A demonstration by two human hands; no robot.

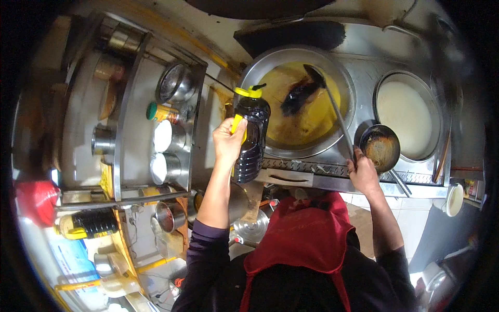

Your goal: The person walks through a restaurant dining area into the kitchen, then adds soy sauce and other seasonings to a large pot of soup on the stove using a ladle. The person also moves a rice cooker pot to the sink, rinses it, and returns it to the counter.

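My left hand (229,139) grips the yellow handle of a large plastic bottle of dark liquid (252,156), whose yellow cap stands flipped up at the left rim of a big metal bowl (347,74). Yellow liquid (280,130) fills the bowl, with a dark patch (298,97) floating across its middle. My right hand (363,171) is closed round the long handle of a metal ladle (338,111); the ladle's dark head lies at the upper right of the yellow liquid, beside the patch.
On the right of the steel counter sits a pot of whitish liquid (405,113). A browned wok-shaped pan (380,146) overlaps its near side. Shelves (128,97) on the left hold metal containers (165,167), a green-lidded jar (163,112) and a metal bowl (177,84). Another dark bottle (97,223) lies lower left.
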